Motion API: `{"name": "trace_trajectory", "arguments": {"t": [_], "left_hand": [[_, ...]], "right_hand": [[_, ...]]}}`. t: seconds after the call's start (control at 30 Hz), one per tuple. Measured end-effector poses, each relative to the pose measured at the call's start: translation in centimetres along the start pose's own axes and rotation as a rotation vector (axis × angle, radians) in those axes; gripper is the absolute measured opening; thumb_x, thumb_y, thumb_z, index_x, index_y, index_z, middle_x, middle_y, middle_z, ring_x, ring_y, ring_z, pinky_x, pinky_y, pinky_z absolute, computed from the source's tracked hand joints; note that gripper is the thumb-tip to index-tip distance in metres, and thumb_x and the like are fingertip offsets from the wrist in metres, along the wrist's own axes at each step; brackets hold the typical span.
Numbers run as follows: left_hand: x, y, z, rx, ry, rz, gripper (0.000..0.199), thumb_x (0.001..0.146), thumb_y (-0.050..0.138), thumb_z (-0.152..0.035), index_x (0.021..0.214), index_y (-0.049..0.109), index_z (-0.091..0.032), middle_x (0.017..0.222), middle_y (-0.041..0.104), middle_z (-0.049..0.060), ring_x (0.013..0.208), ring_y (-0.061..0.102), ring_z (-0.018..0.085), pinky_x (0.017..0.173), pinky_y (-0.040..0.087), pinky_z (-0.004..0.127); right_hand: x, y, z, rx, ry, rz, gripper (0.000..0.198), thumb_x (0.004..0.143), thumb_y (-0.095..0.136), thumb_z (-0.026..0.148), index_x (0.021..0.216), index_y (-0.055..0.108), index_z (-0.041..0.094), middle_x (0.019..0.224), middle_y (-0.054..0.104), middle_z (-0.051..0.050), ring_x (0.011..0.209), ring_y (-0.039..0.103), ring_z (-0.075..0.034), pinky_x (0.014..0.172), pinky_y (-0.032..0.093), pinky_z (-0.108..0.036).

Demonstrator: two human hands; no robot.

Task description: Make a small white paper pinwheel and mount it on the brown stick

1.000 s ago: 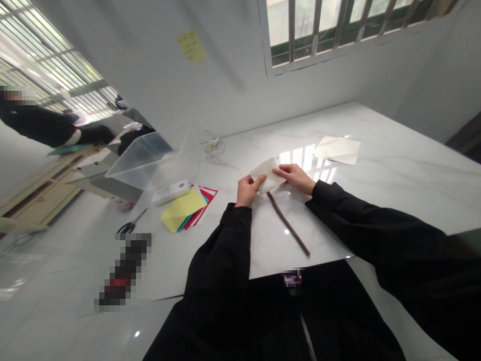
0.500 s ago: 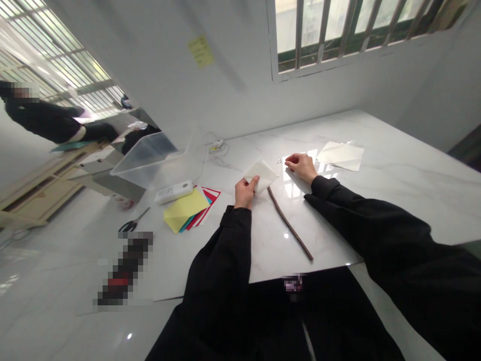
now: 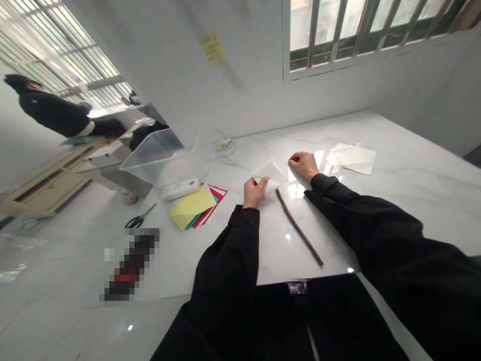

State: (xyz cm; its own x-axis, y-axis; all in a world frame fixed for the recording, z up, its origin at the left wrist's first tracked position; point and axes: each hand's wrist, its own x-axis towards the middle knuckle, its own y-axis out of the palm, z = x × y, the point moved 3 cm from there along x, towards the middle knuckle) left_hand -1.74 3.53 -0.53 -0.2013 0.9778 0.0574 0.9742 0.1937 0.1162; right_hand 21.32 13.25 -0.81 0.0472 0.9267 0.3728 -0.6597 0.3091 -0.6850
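White folded paper (image 3: 269, 174) sits lifted just above the marble table (image 3: 394, 200), pinched at its near-left corner by the left hand (image 3: 255, 191), thumb on top and fingers curled beneath. The right hand (image 3: 303, 164) is just right of the paper and apart from it, thumb and forefinger pressed together on a tiny pale object (image 3: 287, 161), too small to identify; the other fingers are curled in.

A thin brown stick (image 3: 299, 228) lies on the table, running from under the paper's near edge toward the near right, close to the right sleeve. Right and farther off, well apart from the hands, lie flat sheets of white paper (image 3: 351, 158). To the left are a fan of coloured sheets (image 3: 195, 206) with yellow on top, a white rectangular device (image 3: 180, 188) touching their far edge, a clear plastic bin (image 3: 165, 158) beyond, and scissors (image 3: 140, 219) near the table's left edge. A small corded object (image 3: 224, 144) rests by the far wall.

Bare tabletop lies between the hands and the near edge, and more to the right, past the sheets. Another person in dark clothing (image 3: 56, 113) is off to the far left.
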Motion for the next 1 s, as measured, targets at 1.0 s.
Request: {"name": "trace_trajectory", "arguments": {"t": [1.0], "left_hand": [[0.4, 0.0, 0.3, 0.016, 0.024, -0.005, 0.048, 0.062, 0.088, -0.047, 0.092, 0.077, -0.012, 0.096, 0.079, 0.011, 0.087, 0.071, 0.023, 0.083, 0.053, 0.033]], "right_hand": [[-1.9, -2.6, -1.9, 0.613, 0.276, -0.099, 0.019, 0.086, 0.069, 0.034, 0.089, 0.069, 0.015, 0.084, 0.076, -0.008, 0.078, 0.073, -0.019, 0.078, 0.059, -0.032]]}}
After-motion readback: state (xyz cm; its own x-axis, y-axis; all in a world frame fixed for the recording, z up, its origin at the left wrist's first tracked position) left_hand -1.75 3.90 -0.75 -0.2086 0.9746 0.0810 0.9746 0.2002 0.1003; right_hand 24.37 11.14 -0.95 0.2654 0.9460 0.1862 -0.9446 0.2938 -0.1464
